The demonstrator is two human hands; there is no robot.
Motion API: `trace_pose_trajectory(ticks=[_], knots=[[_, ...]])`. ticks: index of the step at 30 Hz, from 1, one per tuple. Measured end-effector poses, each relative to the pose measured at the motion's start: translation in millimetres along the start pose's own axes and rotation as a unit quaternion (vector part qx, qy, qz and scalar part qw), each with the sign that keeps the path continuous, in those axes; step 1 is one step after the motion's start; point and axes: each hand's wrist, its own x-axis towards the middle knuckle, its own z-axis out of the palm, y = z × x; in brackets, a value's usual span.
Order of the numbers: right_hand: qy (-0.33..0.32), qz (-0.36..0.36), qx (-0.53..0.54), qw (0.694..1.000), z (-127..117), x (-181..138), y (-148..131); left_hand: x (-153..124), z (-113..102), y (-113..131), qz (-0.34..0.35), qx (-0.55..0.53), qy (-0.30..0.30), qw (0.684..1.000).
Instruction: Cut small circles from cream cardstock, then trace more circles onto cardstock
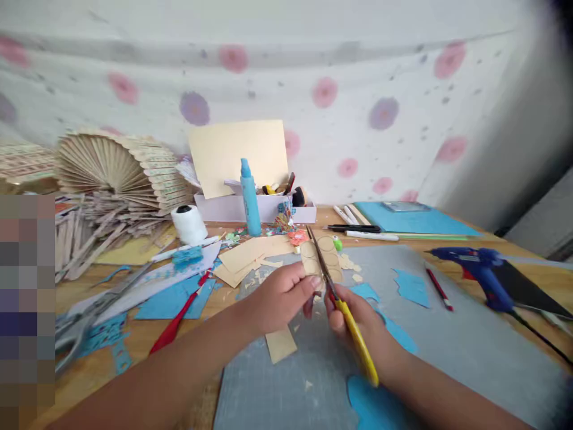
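My left hand (pixel 286 295) pinches the lower edge of a cream card (pixel 332 258) with several circles drawn on it. Yellow-handled scissors (pixel 354 337) are gripped in my right hand (pixel 364 322). Their dark blades point away from me and lie across the card, dividing it in view; I cannot tell how far they are apart. Below my left hand a small cream card piece (pixel 281 344) rests on the grey cutting mat (pixel 277 400). Cream scraps (pixel 349 263) and blue paper cutouts (pixel 410 288) lie around the hands.
A blue glue gun (pixel 481 269) and a red pencil (pixel 439 289) lie on the right. Large metal scissors (pixel 89 316), a red-handled tool (pixel 179 319) and a white thread spool (pixel 188 224) are left. A blue bottle (pixel 250 200) stands before a white box (pixel 219 209).
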Motion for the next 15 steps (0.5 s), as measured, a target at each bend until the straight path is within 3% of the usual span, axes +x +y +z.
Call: trace_pose_trajectory(ticks=[15], knots=[[-0.009,-0.01,-0.037,0.999,0.0,-2.9,3.6,-2.0,-1.3,-3.1,-0.015,0.014,0.008,1.0]])
